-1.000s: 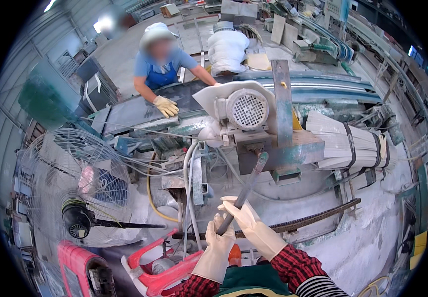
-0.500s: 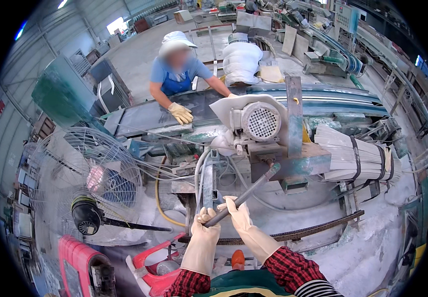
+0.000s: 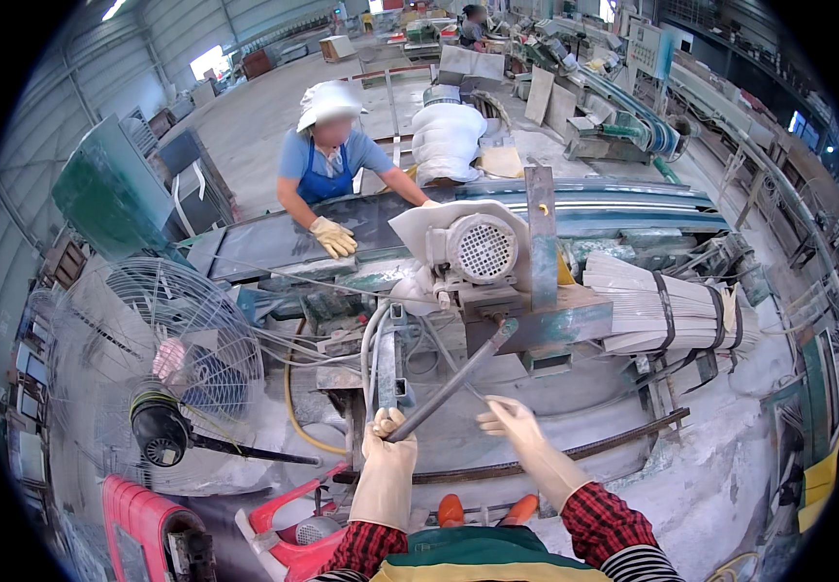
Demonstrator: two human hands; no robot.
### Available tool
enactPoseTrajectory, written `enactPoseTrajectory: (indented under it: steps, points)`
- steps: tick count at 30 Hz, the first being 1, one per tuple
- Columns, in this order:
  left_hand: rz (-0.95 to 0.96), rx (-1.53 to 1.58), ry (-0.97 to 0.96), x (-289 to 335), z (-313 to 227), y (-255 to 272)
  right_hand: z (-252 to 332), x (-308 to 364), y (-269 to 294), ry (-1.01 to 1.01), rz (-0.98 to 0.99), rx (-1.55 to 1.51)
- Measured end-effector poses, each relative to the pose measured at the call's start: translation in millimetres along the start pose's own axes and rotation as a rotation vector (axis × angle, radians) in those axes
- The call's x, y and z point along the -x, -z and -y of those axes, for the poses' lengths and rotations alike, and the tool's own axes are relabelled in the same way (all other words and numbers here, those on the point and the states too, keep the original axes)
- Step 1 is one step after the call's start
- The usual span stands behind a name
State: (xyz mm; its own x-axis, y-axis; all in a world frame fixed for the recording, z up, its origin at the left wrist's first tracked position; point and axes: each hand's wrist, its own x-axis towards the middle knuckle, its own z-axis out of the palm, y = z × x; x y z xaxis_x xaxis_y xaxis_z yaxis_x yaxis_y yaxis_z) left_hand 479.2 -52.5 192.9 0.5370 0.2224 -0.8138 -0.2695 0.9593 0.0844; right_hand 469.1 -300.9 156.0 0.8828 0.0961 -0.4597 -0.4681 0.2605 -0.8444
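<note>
From the head view: two gloved hands of the wearer, well apart, both below one grille-ended electric motor [image 3: 483, 246]. Left hand [image 3: 383, 456] wrapped around the free lower end of one steel lever bar [image 3: 444, 388], below and left of the motor; gripped far from the pivot joint [image 3: 505, 327] under the motor, apparently for leverage. Right hand [image 3: 521, 432] off the bar, below the motor, fingers partly bent near a thin grey cable; impossible to tell whether clamped on it. Bar tilted, probably for easy reach.

Right of the motor, one bundle of pale slats [image 3: 628, 303], bound by two black straps, presumably against spreading; slats too many to count. Left of the motor, one co-worker's glove [image 3: 332, 238] palm down on the machine bed [image 3: 269, 238], perhaps for steadiness. Farther left, one caged fan [image 3: 160, 429], likely for airflow. Below the motor, two orange shoes [image 3: 451, 511].
</note>
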Motion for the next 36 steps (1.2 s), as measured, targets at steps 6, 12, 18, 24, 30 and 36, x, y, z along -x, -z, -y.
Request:
enactPoseTrajectory:
  steps: [6,12,18,24,30,36]
  points:
    - [0.01,0.065,0.036,-19,-3,5,-26,33,115,0.023,-0.29,0.096]
    - [0.308,-0.151,-0.17,-15,-30,-75,-83,130,181,-0.077,-0.503,-0.109]
    - [0.182,-0.164,-0.141,-31,-35,-84,-160,204,219,-0.273,-0.834,-0.185]
    - [0.273,-0.177,-0.121,-25,-38,-73,-203,254,240,-0.329,-0.916,-0.232]
    - [0.265,-0.157,-0.127,0,-37,-80,-233,278,233,-0.297,-0.863,-0.302]
    - [0.321,-0.011,-0.037,-3,-38,-70,-240,294,218,-0.352,-0.897,-0.265]
